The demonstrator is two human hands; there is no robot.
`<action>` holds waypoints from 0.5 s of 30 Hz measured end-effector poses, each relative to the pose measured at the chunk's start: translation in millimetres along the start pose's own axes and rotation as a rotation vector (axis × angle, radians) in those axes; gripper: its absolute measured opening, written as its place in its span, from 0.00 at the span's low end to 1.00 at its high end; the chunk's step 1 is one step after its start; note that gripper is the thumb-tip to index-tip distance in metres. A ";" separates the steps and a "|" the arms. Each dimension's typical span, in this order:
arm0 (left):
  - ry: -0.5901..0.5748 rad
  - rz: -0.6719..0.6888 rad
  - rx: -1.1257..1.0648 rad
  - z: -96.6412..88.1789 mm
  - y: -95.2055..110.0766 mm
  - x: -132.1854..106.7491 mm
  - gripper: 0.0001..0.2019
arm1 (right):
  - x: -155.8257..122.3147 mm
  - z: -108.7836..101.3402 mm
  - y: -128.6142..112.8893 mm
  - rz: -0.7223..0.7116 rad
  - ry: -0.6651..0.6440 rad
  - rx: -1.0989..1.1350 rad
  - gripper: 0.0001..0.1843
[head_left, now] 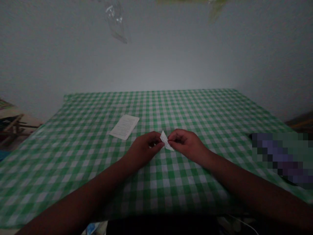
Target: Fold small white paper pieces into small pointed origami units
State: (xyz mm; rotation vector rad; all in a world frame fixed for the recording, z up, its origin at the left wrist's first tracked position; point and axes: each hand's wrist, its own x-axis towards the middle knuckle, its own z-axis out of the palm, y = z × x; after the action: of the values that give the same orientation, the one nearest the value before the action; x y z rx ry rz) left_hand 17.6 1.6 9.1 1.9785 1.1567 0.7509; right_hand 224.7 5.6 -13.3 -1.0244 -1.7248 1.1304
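Between my two hands is a small folded piece of paper (166, 141), white with faint printed lines and pointed at its top and lower right ends. My left hand (147, 145) pinches its left side between thumb and fingers. On the other side, my right hand (186, 143) grips the paper's right edge with thumb and fingertips. Both hands are just over the cloth, near the middle of the table. To the left of my left hand, a flat sheet of printed paper (125, 126) lies by itself on the cloth.
A green and white checked tablecloth (195, 111) covers the table. At the right edge lies a pixelated dark object (281, 160) that I cannot make out. Behind the table stands a pale wall (171, 49) with a clear plastic bag (116, 21) on it. Wooden furniture (17, 127) shows at far left.
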 end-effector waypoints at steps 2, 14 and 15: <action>0.010 0.000 -0.047 2.6 -2.1 -0.7 0.05 | -1.3 1.5 -1.2 -0.011 0.002 -0.017 0.04; 0.075 0.078 -0.112 3.4 -5.2 -5.9 0.12 | -2.6 -2.0 -9.4 -0.039 -0.090 -0.006 0.08; 0.075 0.081 -0.127 2.9 -6.2 -6.0 0.13 | -2.7 -1.9 -10.3 -0.024 -0.099 0.015 0.08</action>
State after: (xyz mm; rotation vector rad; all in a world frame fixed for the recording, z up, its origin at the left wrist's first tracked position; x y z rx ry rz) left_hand 14.3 -2.5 1.7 1.9149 1.0499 0.9243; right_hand 225.4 0.9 -3.6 -0.9511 -1.7987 1.1943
